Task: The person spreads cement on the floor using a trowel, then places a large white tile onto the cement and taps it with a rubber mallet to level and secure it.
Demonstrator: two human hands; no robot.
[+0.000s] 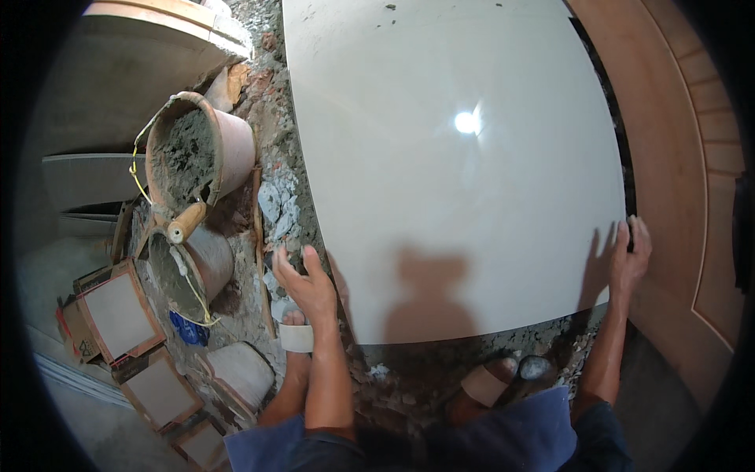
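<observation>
At the tile's left edge, the left hand [303, 283] rests with fingers spread and slightly curled against the side of the big glossy tile [456, 165], gripping nothing else. Across the tile, at its right edge, the right hand [629, 256] lies flat and open, fingers pressed on that edge beside the wooden door [676, 141]. Left of the tile stand two buckets of mortar [193, 153], a trowel handle [187, 223] between them. Rubble [275, 197] borders the tile's left edge.
</observation>
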